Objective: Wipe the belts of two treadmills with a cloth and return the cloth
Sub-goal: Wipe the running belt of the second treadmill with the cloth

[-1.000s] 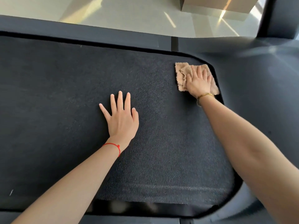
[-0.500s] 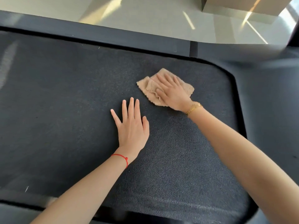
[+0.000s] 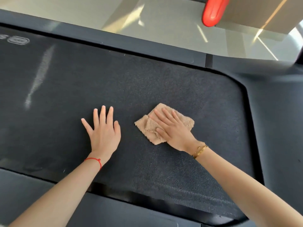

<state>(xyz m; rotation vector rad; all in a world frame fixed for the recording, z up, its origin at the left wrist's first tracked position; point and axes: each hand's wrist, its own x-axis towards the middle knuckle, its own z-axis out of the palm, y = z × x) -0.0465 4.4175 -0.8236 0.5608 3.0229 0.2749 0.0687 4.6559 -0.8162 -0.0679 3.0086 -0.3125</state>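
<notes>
- Right hand (image 3: 173, 133) is pressing flat on the tan cloth (image 3: 185, 122), fingers (image 3: 164, 117) straight and slightly spread, not curled round it
- Cloth is lying crumpled on the treadmill belt (image 3: 147, 82), under and around those fingers, its fluffy edges sticking out past the fingertips and beside the thumb
- Left hand (image 3: 103, 130) is resting palm-down on the bare belt just beside the cloth, fingers straight and apart, holding nothing
- Cloth is looking soft, light and limp, a fleecy pile; judging it will be bunching and folding under a push rather than sliding as a sheet
- Belt is looking rough and grippy, so drag on the pile is likely; a flat palm with weight over the middle is seeming the best hold for wiping
- For lifting it to return it, pinching a gathered fold near the thumb is looking easiest
- Dark side rail (image 3: 147, 45) is running beyond the fingertips
</notes>
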